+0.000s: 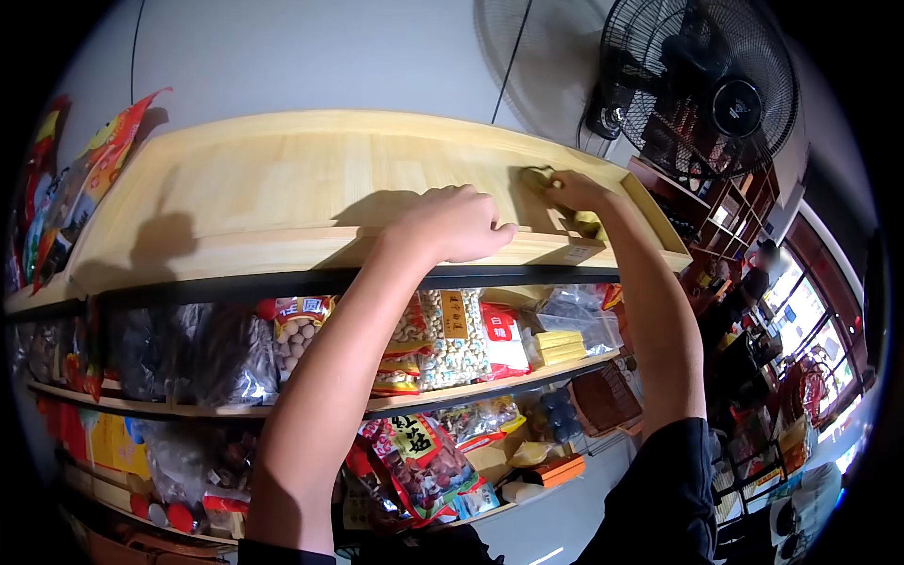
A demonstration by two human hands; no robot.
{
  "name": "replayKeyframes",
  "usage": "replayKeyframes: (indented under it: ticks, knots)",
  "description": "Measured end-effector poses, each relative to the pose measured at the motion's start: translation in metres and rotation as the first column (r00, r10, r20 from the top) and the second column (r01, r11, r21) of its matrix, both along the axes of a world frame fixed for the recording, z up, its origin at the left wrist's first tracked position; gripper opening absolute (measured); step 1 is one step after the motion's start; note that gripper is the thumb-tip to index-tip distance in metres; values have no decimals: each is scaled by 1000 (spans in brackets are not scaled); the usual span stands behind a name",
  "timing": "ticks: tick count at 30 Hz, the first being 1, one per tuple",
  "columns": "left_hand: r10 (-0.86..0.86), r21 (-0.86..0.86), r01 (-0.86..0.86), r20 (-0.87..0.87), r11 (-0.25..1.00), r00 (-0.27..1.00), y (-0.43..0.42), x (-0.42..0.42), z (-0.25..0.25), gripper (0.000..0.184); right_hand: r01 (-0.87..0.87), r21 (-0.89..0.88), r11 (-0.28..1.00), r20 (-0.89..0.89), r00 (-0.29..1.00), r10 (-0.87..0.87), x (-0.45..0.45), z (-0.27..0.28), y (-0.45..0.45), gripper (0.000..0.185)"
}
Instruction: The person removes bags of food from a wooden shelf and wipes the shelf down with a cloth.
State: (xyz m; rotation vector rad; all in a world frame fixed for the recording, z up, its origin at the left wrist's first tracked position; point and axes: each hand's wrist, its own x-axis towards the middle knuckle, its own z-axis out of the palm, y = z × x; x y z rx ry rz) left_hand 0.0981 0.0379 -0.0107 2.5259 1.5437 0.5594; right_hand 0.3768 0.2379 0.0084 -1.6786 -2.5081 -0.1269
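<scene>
My left hand (457,224) is closed with its fingers curled, just above the front edge of a shallow pale wooden tray (311,169). Whatever it may hold is hidden. My right hand (579,191) reaches into the tray's right end, its fingers closed at a yellow-green item (537,177). That item looks like a piece of fruit, though its exact kind is unclear. Another yellow-green piece (589,226) lies below the right wrist, near the tray's front wall.
A black wall fan (702,85) hangs at upper right. Snack bags (94,179) stand left of the tray. Lower shelves carry a bag of pale nuts or seeds (454,344), a white-and-red packet (506,341) and a red bag (424,461). A person (756,278) is at far right.
</scene>
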Motion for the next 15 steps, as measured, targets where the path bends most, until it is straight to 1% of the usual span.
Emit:
replayKeyframes:
  ticks: [1, 3, 4, 5, 7, 9, 10, 11, 13, 14, 15]
  knots:
    - [5, -2, -5, 0, 1000, 1000, -1, 0, 0, 48, -57, 36, 998, 20, 998, 56, -28, 6, -13, 36]
    - [-9, 16, 9, -1, 1000, 1000, -1, 0, 0, 49, -168, -184, 969, -71, 985, 157, -79, 22, -36, 38]
    - [-8, 12, 8, -2, 1000, 1000, -2, 0, 1, 49, -294, -249, 923, -248, 940, 233, -99, 20, -43, 38]
    - [-4, 28, 4, 2, 1000, 1000, -4, 0, 1, 48, -423, -289, 859, -422, 862, 282, -117, 17, -50, 39]
    - [0, 40, -1, 4, 999, 1000, -2, 1, -1, 48, -528, -358, 770, -470, 814, 341, -158, 15, -89, 39]
    - [4, 126, -5, 10, 992, 1000, 0, 1, -5, 46, -687, -404, 604, -487, 720, 494, -183, 9, -86, 39]
    - [29, 100, -30, 11, 995, 1000, 0, 1, -4, 44, -659, -438, 611, -448, 749, 487, -187, 11, -90, 39]
    - [36, 98, -36, 8, 995, 999, 1, 1, -5, 44, -664, -438, 606, -451, 745, 491, -187, 9, -84, 39]
    - [28, 111, -27, -1, 993, 1000, 2, 0, -6, 44, -708, -342, 618, -354, 706, 614, -181, 6, -75, 41]
    - [38, 112, -38, -1, 993, 999, 1, -1, -5, 44, -654, -332, 680, -277, 757, 592, -175, 9, -78, 45]
    - [13, 104, -16, 28, 994, 1000, 1, -2, -5, 43, -581, -312, 752, -259, 813, 521, -166, 5, -77, 51]
